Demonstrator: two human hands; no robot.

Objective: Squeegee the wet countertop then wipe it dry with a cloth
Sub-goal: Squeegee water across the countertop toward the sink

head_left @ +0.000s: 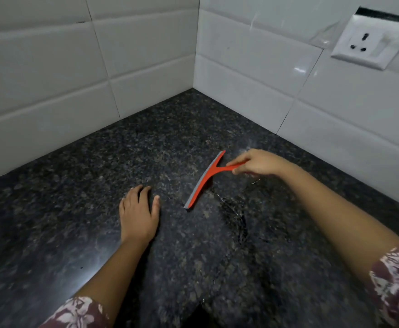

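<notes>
A dark speckled granite countertop [99, 176] fills a tiled corner. On it lies a red squeegee [205, 179] with a grey rubber blade, its blade edge touching the stone and running from near-left to far-right. My right hand [257, 163] is shut on the squeegee's red handle. My left hand [139, 213] rests flat on the counter, fingers apart, a little left of the blade's near end. Thin water streaks and a wet patch [234, 214] glisten just right of the blade, beneath my right forearm. No cloth is in view.
White tiled walls [51, 74] meet in a corner behind the counter, closing it off at the back and right. A white wall socket [369, 41] sits high on the right wall. Patterned sleeves cover both of my upper forearms.
</notes>
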